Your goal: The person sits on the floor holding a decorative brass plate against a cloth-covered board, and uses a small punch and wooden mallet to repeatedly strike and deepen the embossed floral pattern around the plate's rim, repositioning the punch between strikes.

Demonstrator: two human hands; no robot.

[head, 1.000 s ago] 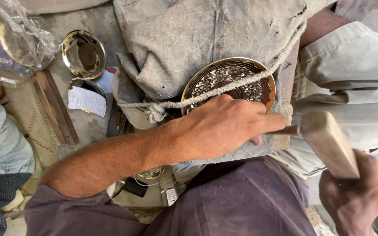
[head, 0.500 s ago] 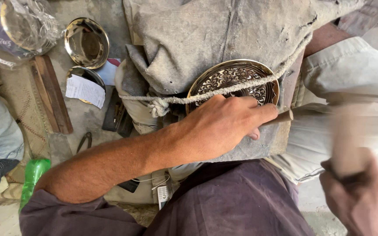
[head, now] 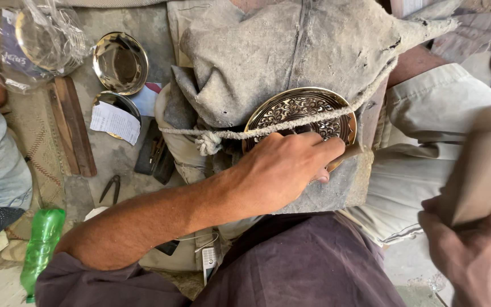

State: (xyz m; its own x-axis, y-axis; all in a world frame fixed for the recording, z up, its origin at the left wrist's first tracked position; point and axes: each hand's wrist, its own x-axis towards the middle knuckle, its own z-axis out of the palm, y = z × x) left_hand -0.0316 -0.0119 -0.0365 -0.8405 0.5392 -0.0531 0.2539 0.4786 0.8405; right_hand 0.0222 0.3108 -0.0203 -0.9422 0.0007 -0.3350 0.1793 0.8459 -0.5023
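Left hand [head: 282, 170] pinches a chisel [head: 352, 151] against the engraved plate [head: 299, 108] — right hand [head: 470, 250], beside the plate, grips a blurred mallet [head: 481, 170].

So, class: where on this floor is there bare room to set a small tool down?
One bare patch lies between the wooden sticks and the dark pouch, above the pliers. It is crowded by the brass bowls and under the left hand on the engraved plate.

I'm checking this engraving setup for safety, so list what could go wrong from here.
1. The left hand holds a thin metal punch on the round engraved brass plate; the blurred wooden mallet in the right hand could miss and hit the fingers.
2. Only a knotted rope pins the plate to the grey cloth; it might shift, spoiling the pattern.
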